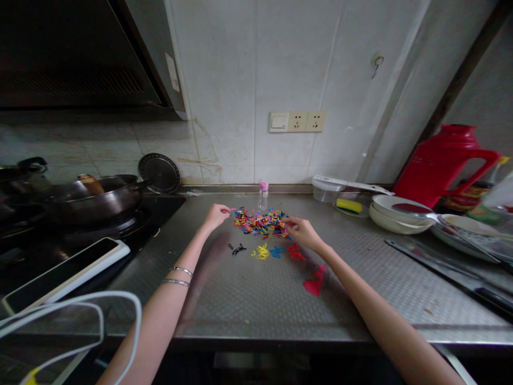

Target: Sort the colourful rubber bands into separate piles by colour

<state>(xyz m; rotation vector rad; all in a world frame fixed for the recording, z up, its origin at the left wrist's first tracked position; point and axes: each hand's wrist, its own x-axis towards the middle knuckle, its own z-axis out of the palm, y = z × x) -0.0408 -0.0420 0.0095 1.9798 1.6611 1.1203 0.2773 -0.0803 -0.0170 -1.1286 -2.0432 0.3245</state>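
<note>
A loose pile of small multicoloured rubber bands lies on the metal counter in front of me. At the pile's left edge, my left hand is closed in a pinch; anything between its fingertips is too small to name. My right hand pinches at the right edge, its fingertips against the bands, and what they hold cannot be made out. Nearer to me lie separate little groups: black bands, yellow bands, blue bands and red bands. Behind the pile stands a small clear bottle with a pink top.
A red patch lies near my right forearm. On the right are a plastic tub, stacked bowls, a long knife and a red jug. To the left are a stove with a pan, a white-edged device and a white cable.
</note>
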